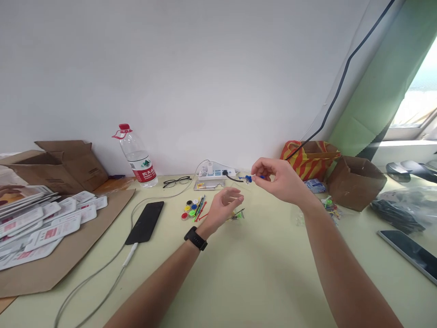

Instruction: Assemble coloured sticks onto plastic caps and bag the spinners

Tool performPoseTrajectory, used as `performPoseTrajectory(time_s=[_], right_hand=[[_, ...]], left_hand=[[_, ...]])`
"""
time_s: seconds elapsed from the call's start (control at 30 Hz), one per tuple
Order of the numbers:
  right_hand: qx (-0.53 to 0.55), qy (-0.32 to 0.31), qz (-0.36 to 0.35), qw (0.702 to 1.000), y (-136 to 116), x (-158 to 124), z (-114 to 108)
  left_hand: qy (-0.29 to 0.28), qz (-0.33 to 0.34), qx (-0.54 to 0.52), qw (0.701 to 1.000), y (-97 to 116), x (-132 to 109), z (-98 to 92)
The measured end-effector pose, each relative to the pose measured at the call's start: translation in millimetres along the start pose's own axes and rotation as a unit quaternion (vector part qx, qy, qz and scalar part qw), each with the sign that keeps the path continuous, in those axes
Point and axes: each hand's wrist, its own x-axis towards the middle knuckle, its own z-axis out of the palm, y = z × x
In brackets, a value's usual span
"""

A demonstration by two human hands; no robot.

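Observation:
Between the thumb and fingers of my right hand (278, 180) is a small blue plastic piece (249, 178), raised above the table; its exact kind is too small to make out. My left hand (222, 207), with a black watch at the wrist, hovers lower with its fingers loosely curved and apart. Just past its fingertips lies a small clear bag with coloured bits (238, 214), partly hidden by the hand. To the left of this hand are several round coloured caps (193, 209) and thin coloured sticks (201, 208).
A power strip (216, 171) and eyeglasses (177, 181) lie by the wall. On the left are a phone (145, 223) with its cable, a water bottle (139, 159) and cards on cardboard (112, 218). Right: a paper bag (358, 182), small plastic parts (331, 210), another phone (411, 253).

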Motion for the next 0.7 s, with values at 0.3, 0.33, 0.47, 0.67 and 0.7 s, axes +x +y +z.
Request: performPoseTrajectory(time_s=[0.3,0.33,0.47,0.67,0.7], right_hand=[[0.013,-0.077,0.025,0.997,-0.4,0.4,6.0],[0.006,-0.073,0.029,0.997,-2.1,0.3,7.2],[0.006,-0.077,0.025,0.997,-11.2,-1.0,9.6],[-0.039,-0.043,-0.001,0.998,-4.7,-0.2,20.6],[-0.051,-0.039,0.001,0.998,-1.1,0.6,23.4]], left_hand=[[0.015,0.054,0.093,0.994,31.7,9.3,-20.7],[0.013,0.057,0.109,0.992,34.6,9.6,-23.4],[0.023,0.091,0.179,0.979,43.9,8.5,-29.5],[-0.003,0.146,0.221,0.964,56.0,4.3,-30.9],[-0.010,0.151,0.239,0.959,59.9,2.9,-31.9]])
